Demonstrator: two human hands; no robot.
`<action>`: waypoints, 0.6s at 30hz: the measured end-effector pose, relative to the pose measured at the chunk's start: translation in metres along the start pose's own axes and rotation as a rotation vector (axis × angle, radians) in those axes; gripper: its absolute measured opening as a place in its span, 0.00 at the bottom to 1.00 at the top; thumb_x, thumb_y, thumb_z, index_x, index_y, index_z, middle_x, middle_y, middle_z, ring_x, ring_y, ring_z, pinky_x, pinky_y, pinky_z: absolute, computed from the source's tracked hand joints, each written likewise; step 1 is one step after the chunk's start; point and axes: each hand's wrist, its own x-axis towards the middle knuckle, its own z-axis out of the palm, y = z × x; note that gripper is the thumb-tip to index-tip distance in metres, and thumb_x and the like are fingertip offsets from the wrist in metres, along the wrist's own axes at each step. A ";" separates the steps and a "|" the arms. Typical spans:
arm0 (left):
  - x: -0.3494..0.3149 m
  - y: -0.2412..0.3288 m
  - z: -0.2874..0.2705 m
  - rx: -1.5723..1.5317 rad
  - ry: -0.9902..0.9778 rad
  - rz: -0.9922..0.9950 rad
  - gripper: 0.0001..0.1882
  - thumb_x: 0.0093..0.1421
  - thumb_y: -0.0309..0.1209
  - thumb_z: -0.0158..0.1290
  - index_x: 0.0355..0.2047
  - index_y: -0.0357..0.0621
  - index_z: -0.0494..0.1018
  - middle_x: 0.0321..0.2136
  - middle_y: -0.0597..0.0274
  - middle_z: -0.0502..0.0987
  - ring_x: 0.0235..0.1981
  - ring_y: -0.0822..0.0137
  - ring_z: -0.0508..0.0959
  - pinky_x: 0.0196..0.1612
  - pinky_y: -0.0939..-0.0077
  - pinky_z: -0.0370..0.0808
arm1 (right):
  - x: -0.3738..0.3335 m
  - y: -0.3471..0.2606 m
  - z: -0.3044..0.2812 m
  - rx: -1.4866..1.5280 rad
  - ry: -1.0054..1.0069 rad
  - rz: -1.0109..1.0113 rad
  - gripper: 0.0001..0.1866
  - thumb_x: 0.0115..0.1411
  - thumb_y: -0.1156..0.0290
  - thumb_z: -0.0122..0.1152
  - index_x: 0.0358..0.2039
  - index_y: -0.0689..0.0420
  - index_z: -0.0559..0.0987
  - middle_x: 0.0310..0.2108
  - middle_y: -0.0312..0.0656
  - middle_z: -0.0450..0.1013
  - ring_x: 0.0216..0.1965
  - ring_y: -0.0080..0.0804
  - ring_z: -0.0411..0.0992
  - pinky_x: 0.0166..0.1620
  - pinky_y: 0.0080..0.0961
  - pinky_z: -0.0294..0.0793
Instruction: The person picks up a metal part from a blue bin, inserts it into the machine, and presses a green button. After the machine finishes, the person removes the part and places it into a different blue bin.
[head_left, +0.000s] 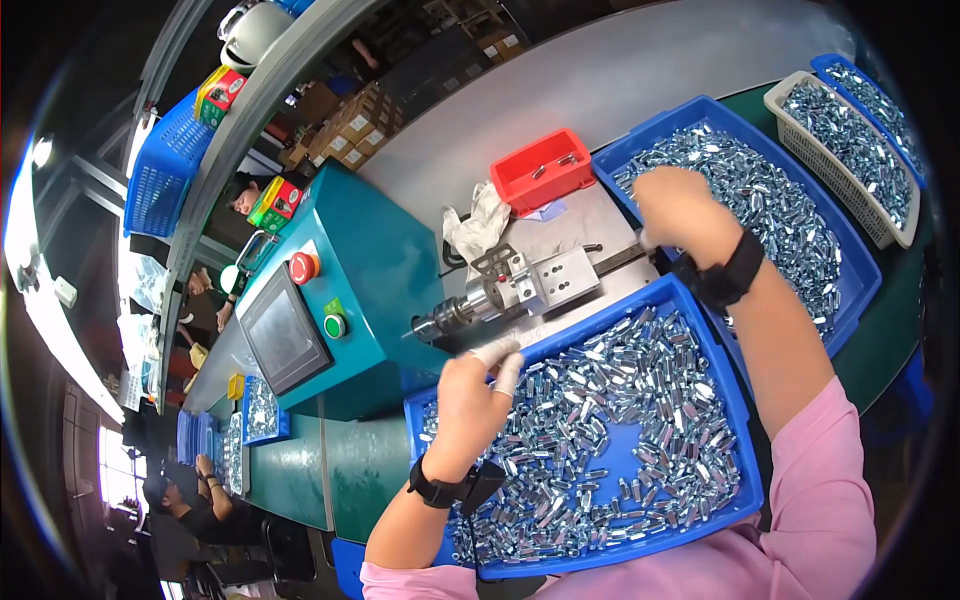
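My left hand point(472, 405), with white covers on the thumb and a finger, is over the left rim of the near blue tray point(735, 425), just below a metal chuck point(440, 322). Its thumb and finger are drawn together; whatever they hold is too small to make out. The tray holds many shiny hexagonal metal pieces point(640, 380). Curled closed, my right hand point(685, 208) is beside the far blue tray point(645, 138), past the right end of a metal slide fixture point(568, 278). The back of the hand hides what its fingers grip, if anything.
A teal machine housing point(365, 270) carries a screen point(283, 328), a red button point(303, 267) and a green button point(335, 326). Behind the fixture are white gloves point(478, 225) and a red bin point(540, 172) with a few pieces. A beige basket point(775, 105) stands at right. Other people work at far left.
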 end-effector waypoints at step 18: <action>-0.018 -0.019 0.038 -0.221 -0.408 -0.109 0.09 0.50 0.28 0.59 0.27 0.39 0.71 0.22 0.57 0.73 0.26 0.60 0.74 0.32 0.70 0.72 | -0.036 -0.099 0.021 0.987 -0.533 -0.084 0.19 0.56 0.68 0.55 0.47 0.63 0.74 0.21 0.47 0.73 0.19 0.27 0.72 0.25 0.25 0.70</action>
